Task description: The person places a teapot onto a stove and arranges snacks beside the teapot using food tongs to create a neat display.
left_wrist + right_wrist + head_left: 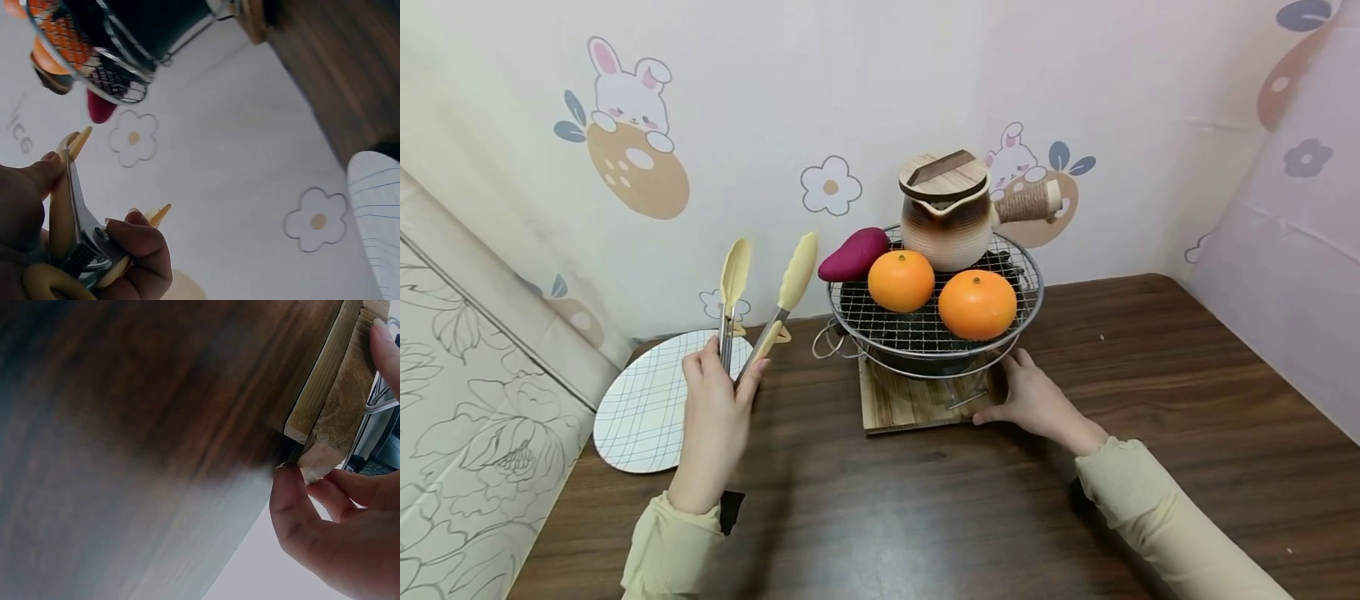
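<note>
My left hand holds a pair of tongs with cream tips, raised and spread apart over the table. In the left wrist view, thumb and fingers wrap the handles of the tongs, and nothing is between the tips. My right hand grips the right edge of a wooden board. Fingertips sit at the board's corner in the right wrist view. On the board stands a round tabletop grill with a wire mesh. It bears two oranges, a purple sweet potato and a lidded clay teapot.
A white checked oval plate lies at the left of the dark wooden table, partly behind the left hand. The teapot's rope-wrapped handle sticks out to the right. A curtain with printed rabbits hangs behind the table.
</note>
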Available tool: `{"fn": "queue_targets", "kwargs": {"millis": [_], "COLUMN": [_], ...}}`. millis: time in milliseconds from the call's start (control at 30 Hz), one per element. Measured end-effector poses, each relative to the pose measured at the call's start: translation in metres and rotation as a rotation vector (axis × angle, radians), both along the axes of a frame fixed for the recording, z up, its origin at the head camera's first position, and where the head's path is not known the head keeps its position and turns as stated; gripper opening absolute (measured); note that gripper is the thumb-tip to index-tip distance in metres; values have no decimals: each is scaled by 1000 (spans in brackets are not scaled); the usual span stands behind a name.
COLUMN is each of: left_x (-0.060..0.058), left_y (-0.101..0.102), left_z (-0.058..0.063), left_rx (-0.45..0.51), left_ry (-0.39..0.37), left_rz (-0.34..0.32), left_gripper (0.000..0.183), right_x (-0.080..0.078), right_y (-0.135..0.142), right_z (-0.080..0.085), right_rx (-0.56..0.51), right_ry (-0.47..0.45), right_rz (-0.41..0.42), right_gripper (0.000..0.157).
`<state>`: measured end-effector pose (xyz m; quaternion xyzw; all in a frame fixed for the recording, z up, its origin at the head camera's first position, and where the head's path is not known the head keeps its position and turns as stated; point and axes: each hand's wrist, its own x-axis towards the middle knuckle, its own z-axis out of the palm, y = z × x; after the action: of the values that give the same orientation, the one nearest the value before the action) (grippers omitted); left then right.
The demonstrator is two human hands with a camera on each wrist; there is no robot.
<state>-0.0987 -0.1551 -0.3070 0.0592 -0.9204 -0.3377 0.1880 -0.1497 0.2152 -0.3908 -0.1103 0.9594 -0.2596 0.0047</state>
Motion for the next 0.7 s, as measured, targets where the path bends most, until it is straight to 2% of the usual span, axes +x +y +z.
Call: {"fn": "queue_targets", "kwargs": {"millis": [200, 467, 567, 700], "left_x": [-14, -33, -38, -44], "left_y": [-8, -8, -5, 0], "left_z": [-17, -36, -45, -57], "left_rx": [-3, -32, -60, -105], "left_ry": [-55, -128, -108, -48], "left_rz": [21, 18, 21, 20], "left_gripper": [75, 72, 71, 59], "right_x": [0, 0, 0, 0], "right_y": [0, 0, -1, -1], "right_z": [0, 2, 2, 2], "right_rx": [1, 1, 2, 0], "right_ry": [-4, -9, -11, -16], "right_rz": [6, 9, 7, 6], "right_gripper": [114, 115, 116, 115]}}
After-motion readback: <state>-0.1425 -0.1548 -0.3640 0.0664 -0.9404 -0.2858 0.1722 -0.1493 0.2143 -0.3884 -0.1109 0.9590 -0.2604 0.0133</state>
